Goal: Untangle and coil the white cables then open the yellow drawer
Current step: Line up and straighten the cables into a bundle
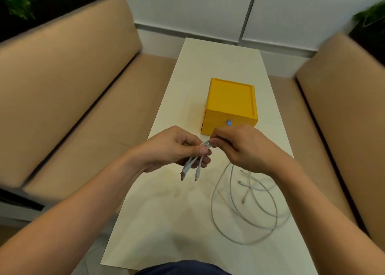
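Untangling the white cables (239,212), by the look of the head view, with coiling not yet begun. Leaving most of the length in loose crossed loops on the table (166,212), toward its right side. Pinching a few strands between the thumb and bent fingers of the left hand (175,147), with two connectors (183,173) hanging free below it. Pinching the same strands just beside, with the bent fingertips of the right hand (243,147), almost touching the left thumb. Holding both hands above the table, just in front of the yellow drawer (229,126), apparently closed, with its small blue tab (228,122) untouched. Next, probably: drawing the strands apart to clear the crossings, then winding into neat loops. Calls for a light pinch, for letting the wire slide, and for care not to tighten any knot
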`<state>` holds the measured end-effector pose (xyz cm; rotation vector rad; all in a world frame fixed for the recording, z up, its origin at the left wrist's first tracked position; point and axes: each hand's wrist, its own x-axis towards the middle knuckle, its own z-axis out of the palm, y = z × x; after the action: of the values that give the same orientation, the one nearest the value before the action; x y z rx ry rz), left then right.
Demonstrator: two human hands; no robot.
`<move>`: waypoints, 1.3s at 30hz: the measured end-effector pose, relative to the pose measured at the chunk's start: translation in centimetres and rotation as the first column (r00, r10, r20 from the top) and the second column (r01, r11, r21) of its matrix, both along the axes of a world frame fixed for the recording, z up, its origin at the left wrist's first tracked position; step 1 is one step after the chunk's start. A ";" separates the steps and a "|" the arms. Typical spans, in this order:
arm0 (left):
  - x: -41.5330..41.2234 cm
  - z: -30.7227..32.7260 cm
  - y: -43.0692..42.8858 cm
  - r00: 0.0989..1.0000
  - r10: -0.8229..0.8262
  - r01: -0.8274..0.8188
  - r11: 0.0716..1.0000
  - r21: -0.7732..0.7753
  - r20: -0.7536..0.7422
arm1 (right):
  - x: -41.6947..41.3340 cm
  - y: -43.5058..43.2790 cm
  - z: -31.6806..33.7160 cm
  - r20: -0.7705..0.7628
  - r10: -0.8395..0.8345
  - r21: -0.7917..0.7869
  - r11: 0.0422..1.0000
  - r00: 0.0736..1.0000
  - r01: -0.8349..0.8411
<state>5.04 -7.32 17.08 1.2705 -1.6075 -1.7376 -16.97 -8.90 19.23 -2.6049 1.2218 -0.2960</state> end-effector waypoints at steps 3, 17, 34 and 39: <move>-0.4 -0.3 0.3 1.000 -0.011 0.012 1.000 0.027 -0.024 | -0.4 0.3 1.0 0.073 0.005 0.041 0.999 0.997 -0.007; 0.9 -0.4 0.6 0.988 -0.145 0.148 0.986 0.070 -0.054 | -0.7 0.1 1.5 0.075 0.026 0.131 0.991 0.997 -0.035; -0.4 -1.5 0.9 0.956 -0.199 0.212 0.977 0.038 -0.215 | -0.4 -1.1 1.7 0.121 0.050 0.275 0.958 0.991 -0.082; -0.9 -1.7 1.0 0.950 -0.162 0.213 0.961 0.174 -0.267 | -0.2 -1.4 2.0 0.010 0.046 0.249 0.967 0.999 -0.047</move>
<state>4.15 -6.27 15.33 0.9562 -1.4759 -2.1301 -17.18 -10.28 21.24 -2.4113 1.1154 -0.1286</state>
